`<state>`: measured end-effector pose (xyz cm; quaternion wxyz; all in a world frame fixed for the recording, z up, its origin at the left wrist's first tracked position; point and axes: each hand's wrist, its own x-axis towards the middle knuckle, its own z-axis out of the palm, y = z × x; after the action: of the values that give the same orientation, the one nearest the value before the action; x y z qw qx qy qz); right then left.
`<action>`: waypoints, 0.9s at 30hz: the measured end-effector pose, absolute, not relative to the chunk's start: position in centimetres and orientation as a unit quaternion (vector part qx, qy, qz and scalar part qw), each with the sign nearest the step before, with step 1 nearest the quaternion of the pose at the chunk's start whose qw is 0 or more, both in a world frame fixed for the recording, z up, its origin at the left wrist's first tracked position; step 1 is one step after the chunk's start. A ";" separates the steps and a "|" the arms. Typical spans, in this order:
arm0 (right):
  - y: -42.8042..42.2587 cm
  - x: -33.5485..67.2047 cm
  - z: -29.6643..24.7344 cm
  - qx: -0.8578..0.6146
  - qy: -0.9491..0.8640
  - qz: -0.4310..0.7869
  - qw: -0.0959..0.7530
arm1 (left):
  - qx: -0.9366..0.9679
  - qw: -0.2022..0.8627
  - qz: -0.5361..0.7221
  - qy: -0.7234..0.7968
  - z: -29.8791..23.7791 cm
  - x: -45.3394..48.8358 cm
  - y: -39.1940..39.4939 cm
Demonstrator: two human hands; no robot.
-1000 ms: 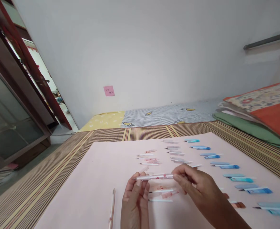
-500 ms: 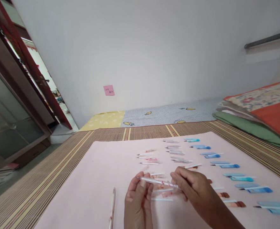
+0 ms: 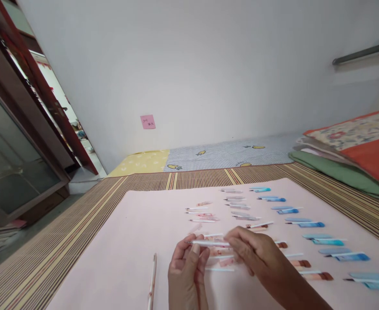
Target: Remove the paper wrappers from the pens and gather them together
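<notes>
A slim white pen [image 3: 210,243] lies nearly level between my two hands, its narrow tip pointing left. My left hand [image 3: 189,267] pinches it close to the tip, thumb on top and fingers curled behind. The fingers of my right hand [image 3: 255,249] close round the other end and hide it. Under and behind the hands, pink-patterned pen parts and white refills [image 3: 220,269] lie on the pale pink sheet [image 3: 112,254], partly covered. Left of my left hand rests a white pen with reddish patterning [image 3: 152,280], lying lengthwise.
Blue pen parts with refills [image 3: 311,224] form a slanting row on the right. Grey sets [image 3: 237,205] and brown-capped ones [image 3: 318,276] lie nearer the middle. A striped mat [image 3: 89,206] surrounds the sheet. Folded bedding [image 3: 347,159] is stacked at the right, before the wall.
My right hand has shifted slightly left along the pen, covering the patterned section that showed before. My left hand stays almost in place.
</notes>
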<state>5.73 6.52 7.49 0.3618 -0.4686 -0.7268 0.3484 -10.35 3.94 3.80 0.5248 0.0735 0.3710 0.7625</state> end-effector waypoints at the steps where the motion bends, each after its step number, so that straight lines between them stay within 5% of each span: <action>1: 6.6 5.8 7.5 -0.467 -0.724 0.348 0.369 | 0.074 0.524 0.763 0.371 3.7 -10.3 4.0; 27: 6.9 5.7 7.5 -0.458 -0.723 0.343 0.387 | 0.065 0.534 0.754 0.377 3.9 -10.5 3.8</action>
<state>5.73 6.86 7.46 0.3868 -0.4585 -0.7231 0.3425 -10.46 3.85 3.89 0.5339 0.0653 0.3768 0.7542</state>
